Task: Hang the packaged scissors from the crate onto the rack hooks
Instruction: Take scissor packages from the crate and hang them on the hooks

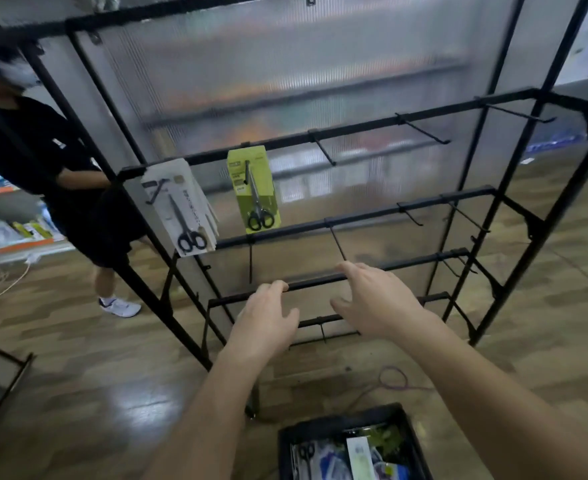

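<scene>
At mid-frame the left hand (264, 320) and right hand (372, 303) are held open and empty at the rack (354, 129), two scissor packs (256, 192) hung centre-left, the rest left in the crate (285, 441) at bottom; next pack is probably best gripped below its hang hole.

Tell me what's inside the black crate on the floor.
The black crate holds a pack of black-handled scissors, a white-and-green pack and blue packs, blurred. Whatever lies beneath them is covered, and the crate's near part runs out of view.
</scene>
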The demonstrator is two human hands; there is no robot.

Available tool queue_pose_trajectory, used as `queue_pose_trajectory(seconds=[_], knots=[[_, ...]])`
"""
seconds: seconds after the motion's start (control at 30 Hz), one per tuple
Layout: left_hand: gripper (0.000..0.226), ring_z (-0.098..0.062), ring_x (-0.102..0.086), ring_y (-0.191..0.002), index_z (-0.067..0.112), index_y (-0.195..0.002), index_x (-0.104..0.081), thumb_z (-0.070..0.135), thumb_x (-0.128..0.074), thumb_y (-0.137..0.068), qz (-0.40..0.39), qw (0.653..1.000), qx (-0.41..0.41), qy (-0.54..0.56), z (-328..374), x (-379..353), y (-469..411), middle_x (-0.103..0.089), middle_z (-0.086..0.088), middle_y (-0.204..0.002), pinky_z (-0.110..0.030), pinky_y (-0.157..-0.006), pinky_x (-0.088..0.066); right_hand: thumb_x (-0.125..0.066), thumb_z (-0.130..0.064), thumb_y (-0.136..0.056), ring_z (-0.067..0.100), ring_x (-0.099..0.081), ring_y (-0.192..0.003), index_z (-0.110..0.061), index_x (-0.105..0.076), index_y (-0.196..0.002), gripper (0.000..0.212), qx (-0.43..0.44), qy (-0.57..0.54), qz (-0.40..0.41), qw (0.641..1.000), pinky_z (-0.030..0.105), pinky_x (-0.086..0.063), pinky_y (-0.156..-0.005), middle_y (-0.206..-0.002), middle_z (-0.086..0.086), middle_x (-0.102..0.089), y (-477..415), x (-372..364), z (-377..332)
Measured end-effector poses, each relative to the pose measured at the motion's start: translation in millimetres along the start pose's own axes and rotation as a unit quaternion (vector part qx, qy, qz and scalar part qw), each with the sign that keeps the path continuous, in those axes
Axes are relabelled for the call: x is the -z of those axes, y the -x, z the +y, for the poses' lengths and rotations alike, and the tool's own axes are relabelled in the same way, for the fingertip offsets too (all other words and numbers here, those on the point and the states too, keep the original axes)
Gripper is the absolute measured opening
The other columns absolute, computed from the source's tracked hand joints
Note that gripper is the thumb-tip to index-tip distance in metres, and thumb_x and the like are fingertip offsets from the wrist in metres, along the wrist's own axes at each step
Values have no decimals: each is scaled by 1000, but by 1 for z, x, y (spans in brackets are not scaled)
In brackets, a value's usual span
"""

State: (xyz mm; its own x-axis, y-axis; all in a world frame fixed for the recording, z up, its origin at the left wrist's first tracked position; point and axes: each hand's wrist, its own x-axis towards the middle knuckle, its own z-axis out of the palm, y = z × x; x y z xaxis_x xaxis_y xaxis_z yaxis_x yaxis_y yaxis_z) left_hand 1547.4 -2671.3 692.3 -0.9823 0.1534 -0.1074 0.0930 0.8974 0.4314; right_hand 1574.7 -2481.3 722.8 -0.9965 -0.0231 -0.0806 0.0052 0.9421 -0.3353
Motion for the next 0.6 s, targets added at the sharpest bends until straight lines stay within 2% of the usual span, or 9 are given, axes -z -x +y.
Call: queue_pose_trajectory(seconds=[0.17,0.37,0.6], knots=[[57,-18,-43,-140,27,-155,-37,40,-53,-102,-17,998,-27,-46,14,-21,35,-42,6,-155,-41,-112,-44,-52,-45,-101,24,-44,-141,-24,-32,-157,64,-12,7,-33,999,39,-34,-116,-155,0,-46,53,-7,30],[57,-22,-44,-139,25,-154,-37,39,-51,-101,-25,995,-52,-83,17,-29,67,-44,1,-153,-42,-112,-42,-55,-45,-99,25,-42,-140,-28,-30,-157,66,-43,7,-44,998,41,-41,-111,-156,1,-41,93,-23,47],[46,-23,-48,-130,25,-145,-45,39,-51,-101,-34,992,-79,-89,-13,-29,112,-51,1,-141,-41,-108,-42,-54,-45,-98,27,-42,-142,-26,-25,-159,70,-106,6,-59,993,41,-41,-111,-161,2,-37,131,-48,17]])
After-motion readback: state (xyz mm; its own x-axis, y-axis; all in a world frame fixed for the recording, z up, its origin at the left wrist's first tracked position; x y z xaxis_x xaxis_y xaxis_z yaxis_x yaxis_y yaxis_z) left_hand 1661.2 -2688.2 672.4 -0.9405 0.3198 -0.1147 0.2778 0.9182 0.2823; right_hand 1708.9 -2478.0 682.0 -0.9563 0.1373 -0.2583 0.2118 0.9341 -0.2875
